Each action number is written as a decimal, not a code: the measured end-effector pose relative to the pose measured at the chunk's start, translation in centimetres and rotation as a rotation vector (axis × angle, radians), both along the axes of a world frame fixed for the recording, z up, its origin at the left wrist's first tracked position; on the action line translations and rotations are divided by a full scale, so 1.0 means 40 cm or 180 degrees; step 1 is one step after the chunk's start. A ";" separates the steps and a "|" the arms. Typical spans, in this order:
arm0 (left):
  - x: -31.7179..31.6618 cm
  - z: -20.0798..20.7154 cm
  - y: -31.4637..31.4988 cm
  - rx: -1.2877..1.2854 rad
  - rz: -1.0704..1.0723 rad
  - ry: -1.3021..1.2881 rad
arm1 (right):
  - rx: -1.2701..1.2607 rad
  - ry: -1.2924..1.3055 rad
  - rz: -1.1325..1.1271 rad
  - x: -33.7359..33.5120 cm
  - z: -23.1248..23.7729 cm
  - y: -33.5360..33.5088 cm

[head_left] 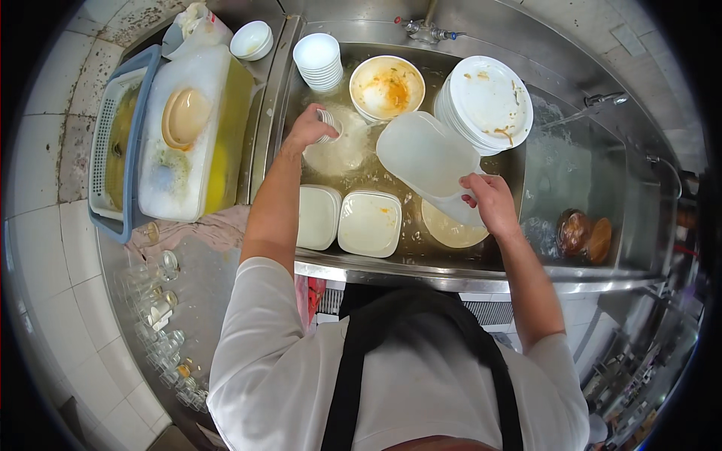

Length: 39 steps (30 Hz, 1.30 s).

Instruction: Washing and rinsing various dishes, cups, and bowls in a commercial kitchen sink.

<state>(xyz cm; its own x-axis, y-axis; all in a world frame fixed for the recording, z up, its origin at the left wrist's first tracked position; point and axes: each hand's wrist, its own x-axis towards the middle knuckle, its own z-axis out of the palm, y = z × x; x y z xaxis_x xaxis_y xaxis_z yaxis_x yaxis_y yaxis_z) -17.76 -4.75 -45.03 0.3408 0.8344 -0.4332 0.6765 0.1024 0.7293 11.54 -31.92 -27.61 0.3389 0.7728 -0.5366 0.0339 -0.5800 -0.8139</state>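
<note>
My left hand [308, 129] is closed around a small stack of white ridged dishes [331, 120], held over the cloudy water of the sink's left basin. In my right hand [487, 197] is the end of a long, translucent white tub [425, 154], gripped at its near right end and tilted over the basin. Behind the tub stands a large bowl with orange residue [387, 86]. A pale round bowl [451, 225] lies partly hidden under the tub. Square white dishes [370, 225] sit by the near edge, one pile further left [317, 214].
A tall stack of white bowls [316, 56] and a soiled stack of plates [492, 101] line the back. Water runs from a tap [605, 98] into the right basin, which holds brown round pieces [575, 229]. Left stand a foamy tub [214, 143] and several glasses [162, 308].
</note>
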 end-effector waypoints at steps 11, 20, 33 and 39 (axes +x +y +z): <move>0.048 0.012 -0.024 0.0289 -0.0406 0.0887 | -0.0206 -0.0264 0.0194 -0.011 -0.017 0.018; 0.005 0.002 -0.016 0.0558 -0.0044 0.0815 | -0.0206 -0.0522 0.0541 -0.045 -0.001 0.078; -0.022 0.000 -0.001 0.0007 -0.0181 0.0329 | -0.0267 -0.1084 0.0805 -0.076 0.040 0.124; -0.040 0.013 -0.005 -0.0072 -0.0068 0.0142 | -0.0218 -0.1146 0.0829 -0.082 0.052 0.130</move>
<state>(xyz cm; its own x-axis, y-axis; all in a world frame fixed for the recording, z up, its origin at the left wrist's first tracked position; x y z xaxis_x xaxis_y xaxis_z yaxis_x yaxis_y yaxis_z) -19.37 -4.94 -44.52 0.3384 0.8169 -0.4671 0.7104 0.1038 0.6961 8.28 -26.72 -25.52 0.3123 0.8239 -0.4730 0.4601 -0.5668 -0.6835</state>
